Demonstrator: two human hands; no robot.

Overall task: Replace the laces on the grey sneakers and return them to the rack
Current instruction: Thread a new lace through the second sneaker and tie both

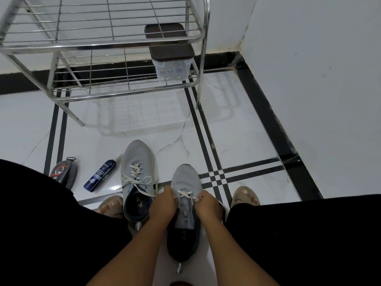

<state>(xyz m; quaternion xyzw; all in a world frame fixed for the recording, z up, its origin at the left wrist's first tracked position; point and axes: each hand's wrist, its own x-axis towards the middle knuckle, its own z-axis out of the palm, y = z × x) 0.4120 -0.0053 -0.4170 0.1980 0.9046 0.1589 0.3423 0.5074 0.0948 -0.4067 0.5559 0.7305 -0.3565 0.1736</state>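
Pinching white lace point(185, 194) on right sneaker point(185, 182), left hand point(162, 203), right hand point(207, 205), lidded box point(172, 58) on rack point(132, 45)

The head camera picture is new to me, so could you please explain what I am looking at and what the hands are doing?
There is no machine here: a person wears one wide-angle camera on the head, looking down past their own arms. The left hand and right hand each pinch an end of the white lace on the nearer grey sneaker. The second sneaker, beside it on the tiled floor, is already laced and tied. Left of it lie a dark blue spray can and a shoe brush. Beyond stands the metal rack, holding a lidded plastic box.
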